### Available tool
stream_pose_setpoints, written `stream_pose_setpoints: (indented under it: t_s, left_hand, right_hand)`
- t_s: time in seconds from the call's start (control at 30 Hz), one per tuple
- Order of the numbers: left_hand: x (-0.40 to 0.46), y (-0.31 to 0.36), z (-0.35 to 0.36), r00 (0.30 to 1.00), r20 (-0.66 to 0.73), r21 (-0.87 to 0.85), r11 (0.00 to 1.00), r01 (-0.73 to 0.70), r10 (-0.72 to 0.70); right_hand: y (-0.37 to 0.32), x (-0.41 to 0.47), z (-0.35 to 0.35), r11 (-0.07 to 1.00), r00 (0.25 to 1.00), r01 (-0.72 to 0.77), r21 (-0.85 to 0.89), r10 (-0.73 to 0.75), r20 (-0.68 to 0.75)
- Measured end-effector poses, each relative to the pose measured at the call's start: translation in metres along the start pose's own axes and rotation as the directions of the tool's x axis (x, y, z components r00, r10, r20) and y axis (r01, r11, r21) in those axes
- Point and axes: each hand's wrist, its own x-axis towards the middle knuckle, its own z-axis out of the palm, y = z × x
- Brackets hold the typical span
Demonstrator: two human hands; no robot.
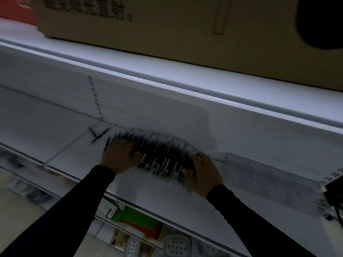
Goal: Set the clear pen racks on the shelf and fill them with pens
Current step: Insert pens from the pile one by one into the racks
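Now, from the head camera, dim and blurred: both arms in dark sleeves reach forward onto the white shelf (74, 156); the left hand (118, 156) lies palm down on the left end of a long spread of dark pens (159, 154), its fingers laid over the pens and pointing right, though the blur hides whether they curl round any; the right hand (202, 173) sits at the right end of the same spread, fingers angled left and down onto the pens, thumb raised at the top, and whether it pinches anything I cannot tell; the pens fan out between the two sets of fingers, pale clips showing along the near edge. Just beyond the left fingertips, two loose pens (98, 134) lie crossed on the shelf; right of the right hand's fingers, a clear pen rack (259, 175) rests on the shelf. Above, a cardboard box (167, 25) with printed characters sits on the upper shelf.
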Motion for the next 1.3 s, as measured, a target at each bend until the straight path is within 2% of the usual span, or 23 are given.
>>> stream_pose_setpoints:
  t_s: [0.2, 0.37, 0.43, 0.53, 0.6, 0.73, 0.83, 0.97, 1.17, 1.3]
  left_hand:
    - [0.028, -0.084, 0.004, 0.977, 0.064, -0.002, 0.979, 0.206, -0.205]
    - [0.062, -0.132, 0.022, 0.893, 0.209, 0.011, 0.914, 0.405, -0.399]
    - [0.071, -0.147, 0.036, 0.904, 0.220, -0.026, 0.924, 0.381, -0.367]
    - [0.065, -0.137, 0.039, 0.945, 0.093, -0.217, 0.920, 0.325, -0.312]
    - [0.059, -0.121, 0.032, 0.956, 0.062, -0.292, 0.911, 0.293, -0.287]
    - [0.052, -0.114, 0.036, 0.982, 0.035, -0.316, 0.930, 0.186, -0.185]
    - [0.052, -0.113, 0.031, 0.981, 0.031, -0.366, 0.911, 0.190, -0.192]
    - [0.057, -0.109, 0.032, 0.933, 0.134, -0.443, 0.822, 0.357, -0.334]
    - [0.045, -0.051, 0.041, 0.959, 0.159, -0.590, 0.757, 0.281, -0.233]
    - [0.040, -0.033, 0.044, 0.972, 0.184, -0.624, 0.747, 0.230, -0.145]
  right_hand:
    - [-0.049, 0.046, 0.031, 0.993, 0.993, -0.107, -0.055, 0.110, 0.046]
    - [-0.068, 0.071, 0.054, 0.977, 0.978, -0.203, -0.070, 0.206, 0.041]
    - [-0.069, 0.072, 0.060, 0.973, 0.972, -0.228, -0.042, 0.229, 0.042]
    - [-0.068, 0.072, 0.059, 0.973, 0.971, -0.231, -0.012, 0.231, 0.059]
    - [-0.067, 0.074, 0.058, 0.974, 0.973, -0.225, -0.001, 0.224, 0.060]
    - [-0.064, 0.072, 0.056, 0.978, 0.976, -0.211, 0.007, 0.210, 0.061]
    - [-0.062, 0.067, 0.053, 0.963, 0.963, -0.268, 0.037, 0.267, 0.028]
    - [-0.061, 0.062, 0.057, 0.934, 0.935, -0.354, 0.035, 0.353, 0.037]
    - [-0.059, 0.064, 0.060, 0.936, 0.937, -0.348, 0.057, 0.344, 0.061]
    - [-0.059, 0.064, 0.060, 0.937, 0.937, -0.346, 0.051, 0.342, 0.068]
